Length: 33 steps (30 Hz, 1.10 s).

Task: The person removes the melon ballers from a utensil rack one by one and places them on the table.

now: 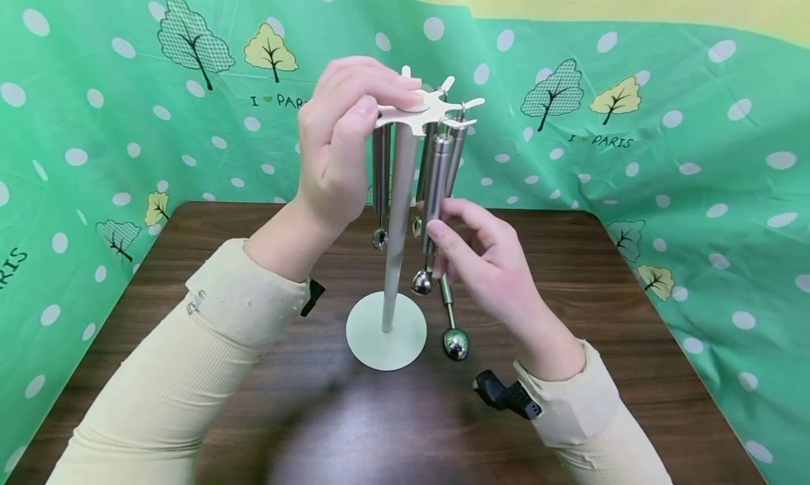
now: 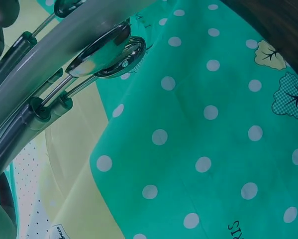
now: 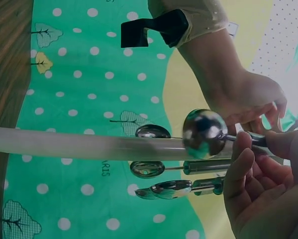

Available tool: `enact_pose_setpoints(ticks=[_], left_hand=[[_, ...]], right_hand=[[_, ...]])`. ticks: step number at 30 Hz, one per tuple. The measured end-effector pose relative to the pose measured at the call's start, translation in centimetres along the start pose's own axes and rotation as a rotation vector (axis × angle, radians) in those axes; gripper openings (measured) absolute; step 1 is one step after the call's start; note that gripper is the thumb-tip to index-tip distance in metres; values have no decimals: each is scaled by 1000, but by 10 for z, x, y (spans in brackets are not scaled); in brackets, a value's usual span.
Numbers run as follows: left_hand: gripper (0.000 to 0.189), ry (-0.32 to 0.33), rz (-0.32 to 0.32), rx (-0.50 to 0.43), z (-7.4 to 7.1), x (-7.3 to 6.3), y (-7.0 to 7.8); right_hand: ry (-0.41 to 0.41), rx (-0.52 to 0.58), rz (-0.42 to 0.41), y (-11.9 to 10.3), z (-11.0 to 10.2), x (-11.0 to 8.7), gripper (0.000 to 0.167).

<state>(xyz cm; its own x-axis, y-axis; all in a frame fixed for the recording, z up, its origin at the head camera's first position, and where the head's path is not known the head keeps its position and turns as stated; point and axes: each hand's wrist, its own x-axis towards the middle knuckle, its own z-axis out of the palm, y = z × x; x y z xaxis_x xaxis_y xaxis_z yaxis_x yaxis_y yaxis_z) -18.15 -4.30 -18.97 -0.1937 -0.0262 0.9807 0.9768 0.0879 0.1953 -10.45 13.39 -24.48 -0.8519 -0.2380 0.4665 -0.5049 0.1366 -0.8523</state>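
Observation:
A white utensil stand (image 1: 397, 211) with a round base and hooked arms on top stands upright in the head view. Over its top my left hand (image 1: 342, 133) grips the hub, fingers on the upper face and thumb at the side. My right hand (image 1: 490, 260) pinches the steel handle of a hanging spoon (image 1: 436, 183) between thumb and fingers. Its rounded bowl is large in the right wrist view, where the right hand (image 3: 260, 184) also shows. Another spoon (image 1: 455, 344) hangs lower, its handle partly behind the right hand. More steel spoons (image 2: 101, 52) hang around the pole.
The stand's round base (image 1: 386, 330) rests on a dark wooden table (image 1: 253, 401). Behind the table hangs a green cloth (image 1: 633, 162) with white dots and tree prints. Black wrist cameras (image 1: 506, 395) sit at both cuffs.

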Motion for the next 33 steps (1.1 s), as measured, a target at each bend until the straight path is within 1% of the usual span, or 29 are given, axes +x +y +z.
enact_pose_setpoints(ticks=[3,7,10,14,16,18,23,27,30,33], left_hand=[[41,-19,-19,-25,-1,1,0],[42,-74,-38,-33,-6,0,0],[42,-116,-58,-2,-10,0,2],[42,-150,-80,48,-15,2,8],[41,-160,-69,75,-17,2,11],[41,-171,-45,108,-18,3,14],[33,-173,30,224,-19,3,19],[24,-147,75,295,-17,4,24],[22,-112,91,331,-14,7,28],[23,-89,89,369,-11,8,31]], right_hand=[[19,19,-17,-2,1,-2,20],[66,45,-43,-3,0,-5,19],[101,81,-61,-5,-1,-9,16],[133,144,-115,-7,-4,-13,12],[147,159,-141,-8,-5,-16,13],[163,168,-155,-8,-8,-18,13],[191,152,-160,-6,-13,-23,15],[200,140,-162,-6,-17,-28,16],[195,139,-163,-4,-20,-32,17],[194,127,-161,0,-22,-37,19]])
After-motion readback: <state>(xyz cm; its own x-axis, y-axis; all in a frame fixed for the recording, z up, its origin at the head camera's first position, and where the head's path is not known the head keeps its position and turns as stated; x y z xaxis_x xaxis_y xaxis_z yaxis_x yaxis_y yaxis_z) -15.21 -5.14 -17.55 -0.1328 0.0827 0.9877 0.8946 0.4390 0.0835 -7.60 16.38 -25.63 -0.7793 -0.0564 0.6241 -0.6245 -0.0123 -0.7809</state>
